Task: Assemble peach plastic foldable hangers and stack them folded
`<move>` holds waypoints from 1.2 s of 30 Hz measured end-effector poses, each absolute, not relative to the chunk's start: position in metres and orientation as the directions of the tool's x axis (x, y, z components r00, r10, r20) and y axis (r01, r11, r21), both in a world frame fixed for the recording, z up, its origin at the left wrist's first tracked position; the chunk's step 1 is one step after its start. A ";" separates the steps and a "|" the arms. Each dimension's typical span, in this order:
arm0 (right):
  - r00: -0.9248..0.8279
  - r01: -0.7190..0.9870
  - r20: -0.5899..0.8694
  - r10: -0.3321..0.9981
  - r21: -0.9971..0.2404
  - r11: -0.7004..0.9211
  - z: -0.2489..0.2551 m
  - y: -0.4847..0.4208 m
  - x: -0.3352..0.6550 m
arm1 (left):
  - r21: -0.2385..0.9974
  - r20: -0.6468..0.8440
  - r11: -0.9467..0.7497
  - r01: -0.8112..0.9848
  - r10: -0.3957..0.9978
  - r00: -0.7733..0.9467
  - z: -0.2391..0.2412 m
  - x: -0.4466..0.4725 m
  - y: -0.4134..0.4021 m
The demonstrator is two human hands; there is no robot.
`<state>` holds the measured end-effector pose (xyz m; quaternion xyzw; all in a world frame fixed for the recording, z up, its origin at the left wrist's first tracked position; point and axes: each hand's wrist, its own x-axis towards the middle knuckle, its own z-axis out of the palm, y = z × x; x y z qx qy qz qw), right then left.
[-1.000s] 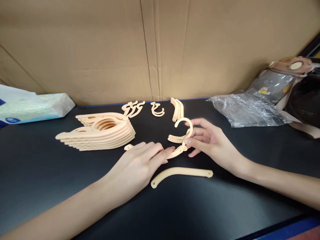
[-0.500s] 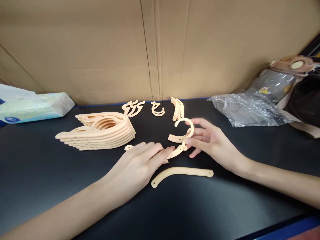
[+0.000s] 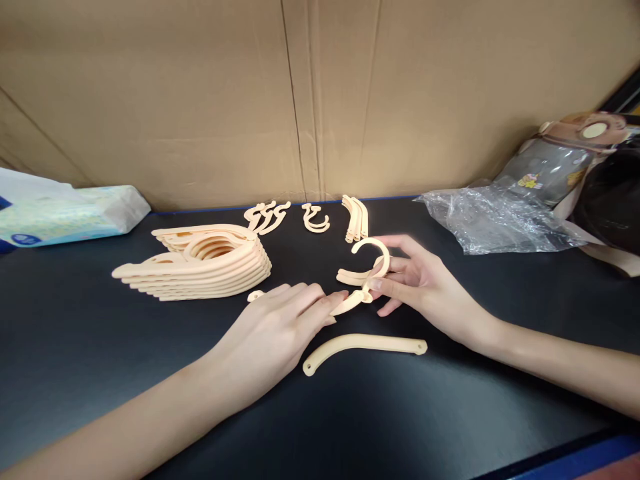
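My left hand (image 3: 287,320) is closed over a cream plastic hanger arm (image 3: 345,304), most of which lies hidden under the fingers. In my right hand (image 3: 417,280), the thumb and fingers pinch a cream hanger hook (image 3: 385,257) near its base. The hook's base meets the right end of that arm; whether the two are locked together I cannot tell. Behind the hook, partly covered by my right hand, lie curved cream pieces (image 3: 350,275). A loose hanger arm (image 3: 365,343) rests on the black table just in front of my hands.
A stack of folded hangers (image 3: 200,273) sits at left. Along the back lie small curved parts (image 3: 267,217), loose hooks (image 3: 316,219) and several hanger arms (image 3: 355,219). A tissue pack (image 3: 70,210) is far left; clear plastic wrap (image 3: 500,217) and a bottle (image 3: 550,160) are at right.
The hook in my right hand has turned slightly where it meets the arm. Both hands otherwise keep nearly the same place and grip.
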<state>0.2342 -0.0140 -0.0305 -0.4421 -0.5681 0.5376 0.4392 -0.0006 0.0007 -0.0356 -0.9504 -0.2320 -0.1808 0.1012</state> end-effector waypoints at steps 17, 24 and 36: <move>-0.339 0.329 0.111 0.934 -0.917 0.228 -0.022 -0.020 0.230 | 0.249 0.358 -0.834 0.492 0.552 0.753 -0.028 0.003 -0.005; -0.580 0.646 0.178 0.795 -0.493 0.582 -0.013 -0.028 0.240 | 0.874 -0.039 -0.280 0.398 0.775 0.630 -0.018 -0.001 -0.005; -0.779 0.504 0.244 0.577 -0.303 0.809 -0.020 -0.031 0.235 | 0.955 -0.275 0.129 0.266 0.716 0.642 -0.016 -0.001 -0.002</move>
